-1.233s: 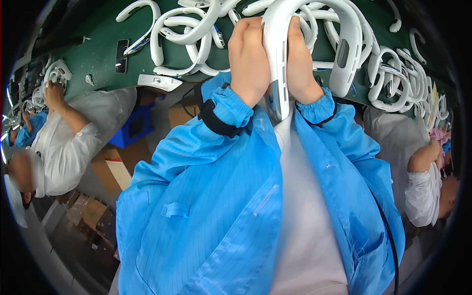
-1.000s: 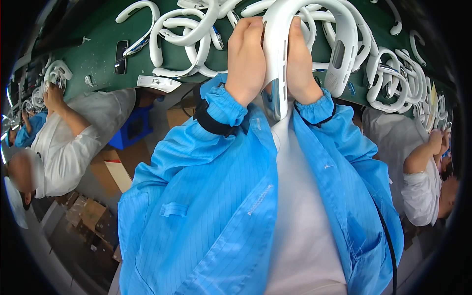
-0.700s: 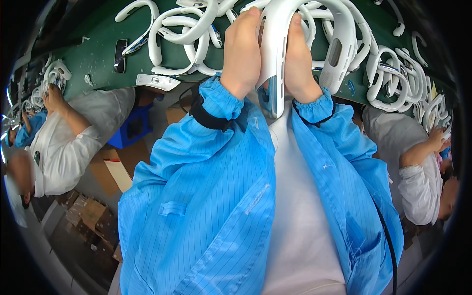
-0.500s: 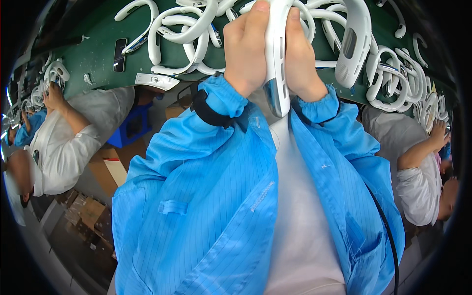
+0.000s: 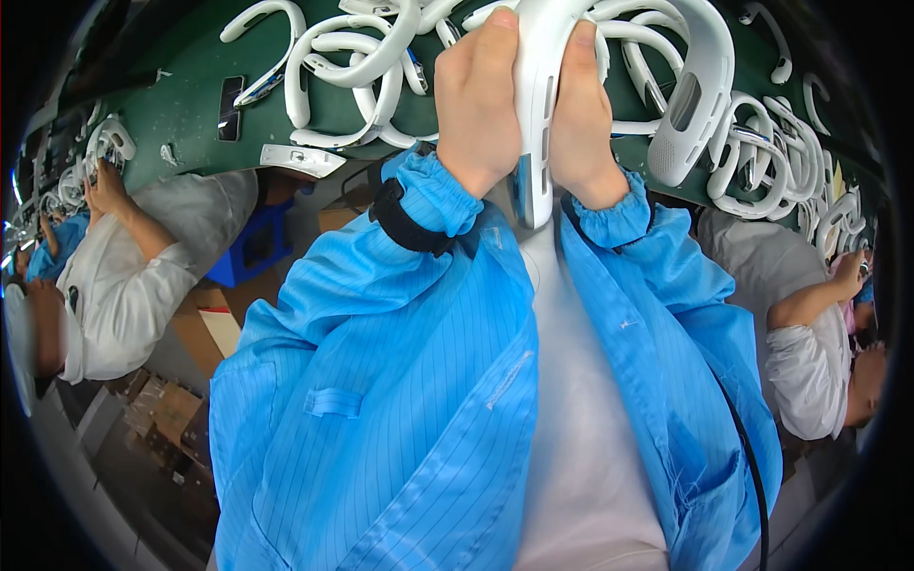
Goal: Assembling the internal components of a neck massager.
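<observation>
Curved device (image 5: 536,95): smooth plastic; jacket (image 5: 409,381): shiny cloth; tabletop (image 5: 190,114): matt.

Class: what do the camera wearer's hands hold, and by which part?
The left hand and right hand hold a white U-shaped device by its left limb.

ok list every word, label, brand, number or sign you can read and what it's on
None can be read.
Curved white plastic device in the left hand and right hand: nothing legible.
Flat white plastic piece at the edge of the green table: any marks too small.
Black rectangular phone: nothing legible.
Brown cardboard boxes, lower left: too blurred.
</observation>
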Demonstrator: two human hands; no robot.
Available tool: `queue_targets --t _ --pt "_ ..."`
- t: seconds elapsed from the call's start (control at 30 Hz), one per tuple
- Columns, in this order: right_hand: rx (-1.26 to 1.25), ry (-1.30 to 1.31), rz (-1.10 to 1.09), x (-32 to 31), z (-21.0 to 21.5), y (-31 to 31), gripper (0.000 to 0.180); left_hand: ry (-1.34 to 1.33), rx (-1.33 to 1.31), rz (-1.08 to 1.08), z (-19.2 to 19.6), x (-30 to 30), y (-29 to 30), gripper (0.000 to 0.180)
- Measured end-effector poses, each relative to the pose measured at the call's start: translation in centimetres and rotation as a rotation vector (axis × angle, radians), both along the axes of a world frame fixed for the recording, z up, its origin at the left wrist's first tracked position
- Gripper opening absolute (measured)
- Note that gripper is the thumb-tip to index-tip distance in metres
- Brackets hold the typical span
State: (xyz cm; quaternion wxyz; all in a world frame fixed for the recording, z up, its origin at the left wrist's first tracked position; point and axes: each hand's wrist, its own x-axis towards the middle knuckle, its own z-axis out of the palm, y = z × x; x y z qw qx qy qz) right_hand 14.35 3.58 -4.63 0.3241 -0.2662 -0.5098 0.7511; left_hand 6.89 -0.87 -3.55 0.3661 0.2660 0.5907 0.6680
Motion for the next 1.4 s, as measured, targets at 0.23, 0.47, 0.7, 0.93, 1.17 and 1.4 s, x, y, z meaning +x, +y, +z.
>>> queue_targets --t 0.23,0.47,0.7,0.93,1.17,1.4 --pt "-0.157 0.018 -0.065 0.2 0.8 -0.1 0.050 -0.115 -0.053 0.030 0.6 0.3 0.1 0.037" --pt "-0.281 0.014 -0.011 0.7 1.6 0.0 0.049 -0.261 -0.053 0.001 0.7 0.6 -0.2 0.038" --pt "-0.197 0.005 -0.044 0.9 1.5 -0.4 0.050 -0.069 -0.080 0.013 0.8 0.8 -0.3 0.039" --pt "-0.176 0.063 -0.047 0.7 0.3 -0.6 0.049 0.056 -0.090 -0.007 0.3 0.8 -0.6 0.041" --pt "0.107 0.344 0.124 0.5 1.2 2.2 0.059 -0.314 -0.030 0.023 -0.3 0.9 0.3 0.048" --pt "-0.175 0.205 -0.182 -0.1 0.7 3.5 0.054 0.001 0.154 -0.305 0.1 2.3 -1.8 0.080"
